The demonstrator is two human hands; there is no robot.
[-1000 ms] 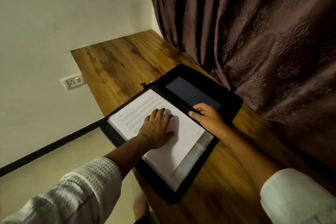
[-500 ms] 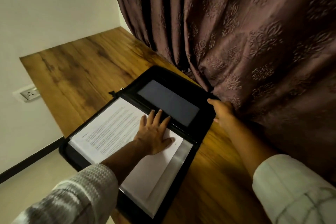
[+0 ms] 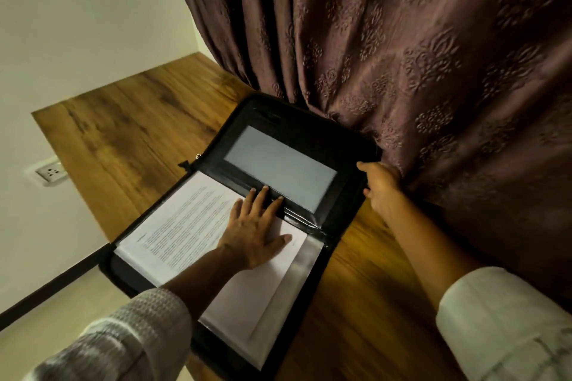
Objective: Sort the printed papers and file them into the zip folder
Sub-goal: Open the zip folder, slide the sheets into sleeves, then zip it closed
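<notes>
Head view: a black zip folder (image 3: 294, 116) lies open on the brown wooden table (image 3: 139, 127), centre frame.
Flat, fingers spread, the left hand (image 3: 257, 227) presses the printed white papers (image 3: 185, 226) in its lower half; the right hand (image 3: 382, 185) curls round the upper cover's right edge, against the brown patterned curtain (image 3: 402, 56).

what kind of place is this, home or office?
Probably a home room or small office; cannot tell which. Clues: wooden desk against a white wall, wall socket, heavy patterned curtain, zip folder open on the desk.
</notes>
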